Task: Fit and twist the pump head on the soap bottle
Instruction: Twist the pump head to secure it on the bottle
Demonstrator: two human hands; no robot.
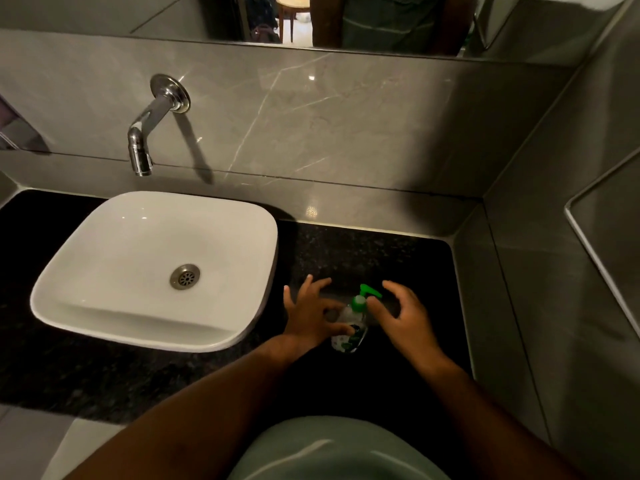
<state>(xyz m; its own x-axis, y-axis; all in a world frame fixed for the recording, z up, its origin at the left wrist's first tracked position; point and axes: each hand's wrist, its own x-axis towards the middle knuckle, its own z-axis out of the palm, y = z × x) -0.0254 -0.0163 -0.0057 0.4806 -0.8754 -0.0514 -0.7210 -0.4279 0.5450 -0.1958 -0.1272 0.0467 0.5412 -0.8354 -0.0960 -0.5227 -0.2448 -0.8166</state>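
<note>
Soap bottle (349, 329) stands on the dark counter (381, 251), lower centre-right, pump head (366, 295) already on its neck. Left hand (308, 317) pinches the bottle body, steadying it (other fingers splayed). Right hand (403, 315) half-open, fingertips at the pump, likely twisting; actual grip unclear.

Two bare forearms enter from the bottom edge, one from lower left, one from lower right. No sleeves visible on either; no watch, ring or band discernible. Left hand (306, 315) and right hand (403, 315) both ungloved, at lower centre of frame. Garment (332, 452) at bottom centre: muted grey-green fabric, smooth, rounded outline, faint pale crease highlights. Nails short; finer detail blurred.
</note>
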